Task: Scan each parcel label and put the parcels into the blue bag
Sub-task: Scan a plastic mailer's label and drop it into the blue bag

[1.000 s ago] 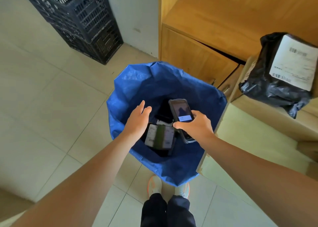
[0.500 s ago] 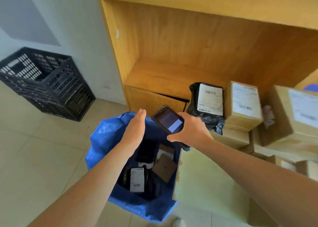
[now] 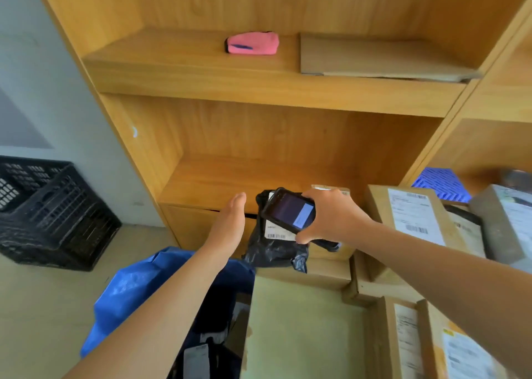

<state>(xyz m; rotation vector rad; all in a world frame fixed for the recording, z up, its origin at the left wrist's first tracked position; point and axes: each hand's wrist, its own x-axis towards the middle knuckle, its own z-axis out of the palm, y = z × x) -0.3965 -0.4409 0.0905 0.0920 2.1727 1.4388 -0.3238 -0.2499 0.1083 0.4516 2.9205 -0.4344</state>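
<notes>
My right hand point(image 3: 334, 217) grips the scanner point(image 3: 290, 211), fingers curled round its far edge and my thumb under the near edge, its lit screen tilted up toward me. The scanner hangs right over the black parcel point(image 3: 273, 246), a crumpled plastic mailer that stands on a cardboard box point(image 3: 316, 272) at the foot of the shelves; the scanner hides part of the parcel's white label point(image 3: 276, 233), and the barcode strip at the label's lower edge shows just below the scanner. My left hand point(image 3: 230, 226) holds nothing: the fingers are straight and together, palm turned toward the parcel, just beside its left edge. I cannot tell whether the fingertips touch the plastic.

Below my left forearm the blue bag point(image 3: 129, 292) stands open on the floor, beside a pale green surface point(image 3: 302, 329). Dark parcels with white labels lie inside it point(image 3: 207, 347).

To the right of my right arm more cardboard parcels are stacked, the nearest one point(image 3: 408, 220) facing me with a long white label. A blue ribbed thing point(image 3: 440, 183) shows behind them.

The wooden shelves point(image 3: 259, 96) rise in front of me. On the upper board lie a pink pouch point(image 3: 253, 42) and a flat piece of cardboard point(image 3: 374, 58), well apart from my hands. Against the wall to the left stand black plastic crates point(image 3: 49, 214).
</notes>
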